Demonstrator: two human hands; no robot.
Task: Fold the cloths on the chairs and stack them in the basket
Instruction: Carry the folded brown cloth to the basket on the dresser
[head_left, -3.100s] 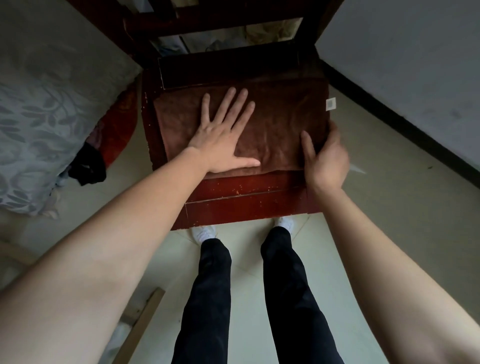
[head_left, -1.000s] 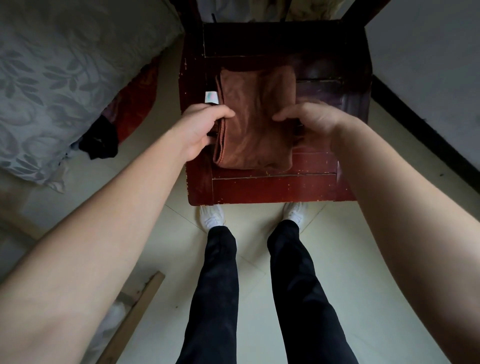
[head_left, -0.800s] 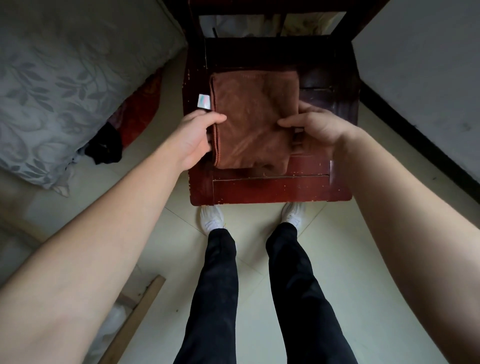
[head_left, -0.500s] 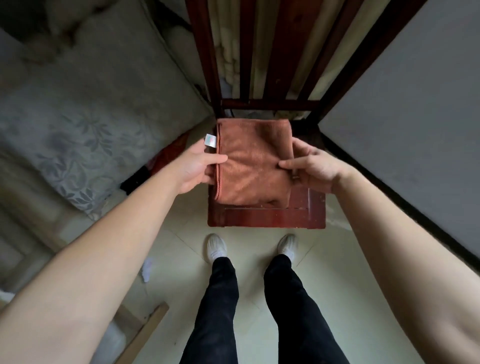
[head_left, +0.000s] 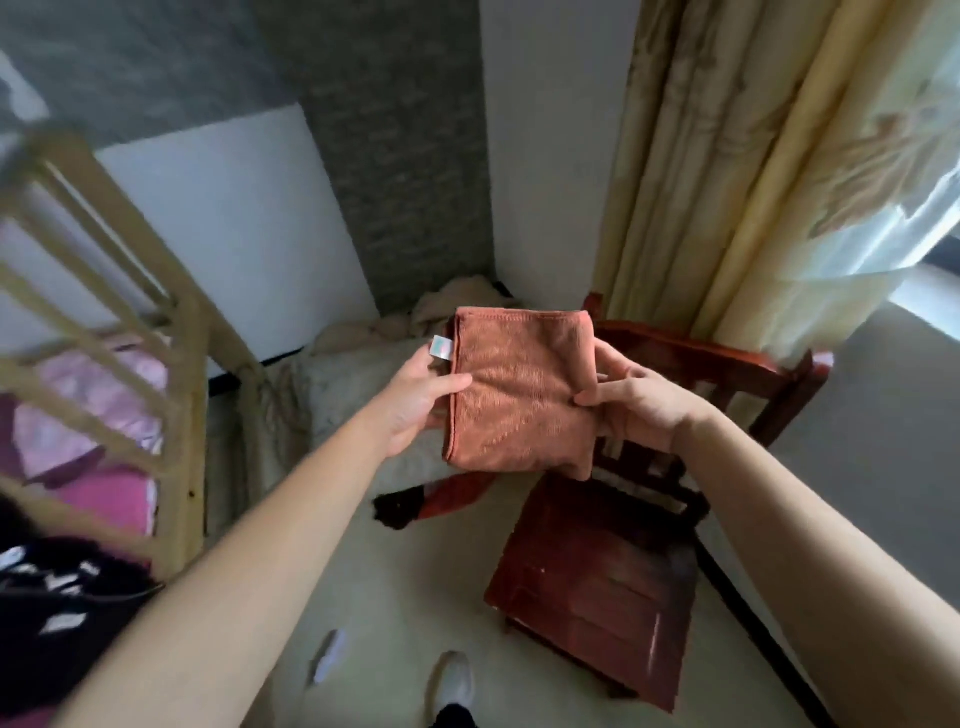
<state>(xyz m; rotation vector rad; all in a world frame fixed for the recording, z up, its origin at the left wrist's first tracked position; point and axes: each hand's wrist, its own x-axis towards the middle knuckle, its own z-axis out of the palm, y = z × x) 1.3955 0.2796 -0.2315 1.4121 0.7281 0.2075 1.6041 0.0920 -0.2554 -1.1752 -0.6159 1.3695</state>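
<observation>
The rust-brown terry cloth (head_left: 519, 389) was folded into a neat square and held up in the air, above and just left of the dark red wooden chair (head_left: 597, 587). The left hand (head_left: 415, 400) pinched its left edge below the small white label (head_left: 441, 346), thumb on top. The right hand (head_left: 634, 405) gripped the right edge likewise. To my eye the folding of this one was done, and carrying and stacking remained. No basket showed, and I couldn't tell whether more cloths waited.
</observation>
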